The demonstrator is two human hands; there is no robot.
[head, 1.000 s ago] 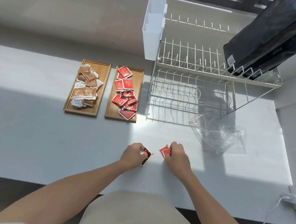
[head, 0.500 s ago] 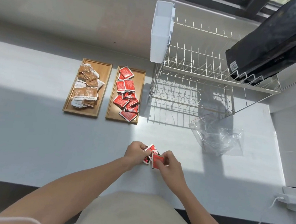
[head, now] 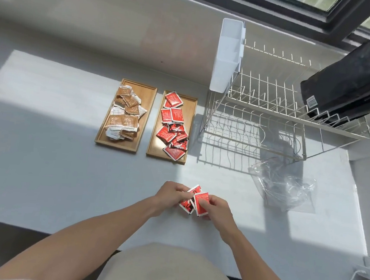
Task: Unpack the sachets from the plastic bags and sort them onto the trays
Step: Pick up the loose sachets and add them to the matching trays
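Note:
Near the counter's front edge, my left hand [head: 169,194] and my right hand [head: 217,207] meet around a small bunch of red sachets [head: 194,200], each hand gripping part of it. Two wooden trays lie farther back. The left tray [head: 148,104] carries brown and white sachets [head: 125,113]. The right tray [head: 191,118] carries several red sachets [head: 174,125]. An empty-looking clear plastic bag [head: 283,185] lies crumpled to the right of my hands.
A white wire dish rack [head: 272,116] with a white plastic caddy [head: 227,58] stands behind the bag; a black bag [head: 354,81] rests on its top shelf. A white charger and cable [head: 368,272] sit at the right front corner.
My hands, each holding red sachets a little apart, have come together and gathered the sachets into one bunch. The view shifted slightly.

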